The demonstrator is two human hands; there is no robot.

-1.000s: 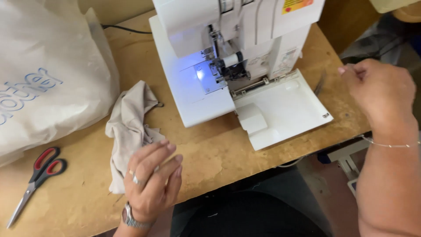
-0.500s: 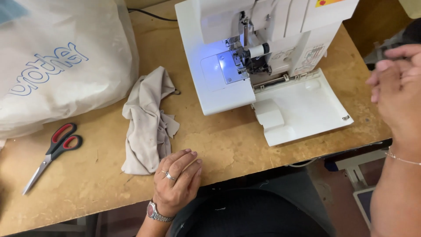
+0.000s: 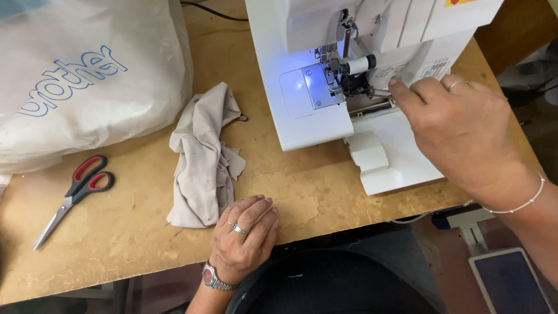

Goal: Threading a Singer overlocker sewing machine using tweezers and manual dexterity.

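My left hand [image 3: 244,235] lies flat on the wooden table [image 3: 133,232] near its front edge, fingers together, holding nothing, just beside a crumpled beige cloth [image 3: 200,157]. My right hand [image 3: 459,131] reaches into the open front of a white sewing machine [image 3: 325,64], fingertips at the metal parts right of the lit needle plate [image 3: 317,87]. Whether those fingers pinch anything is hidden. The machine's hinged cover [image 3: 395,157] is folded down under that hand.
Red-handled scissors [image 3: 75,192] lie at the front left. A large white plastic bag [image 3: 81,75] fills the back left. A black cable [image 3: 212,11] runs behind the machine. A foot pedal [image 3: 508,282] sits on the floor at lower right.
My right hand has come in from the right edge to the machine's open front. My left hand stays flat on the table. The view has shifted slightly.
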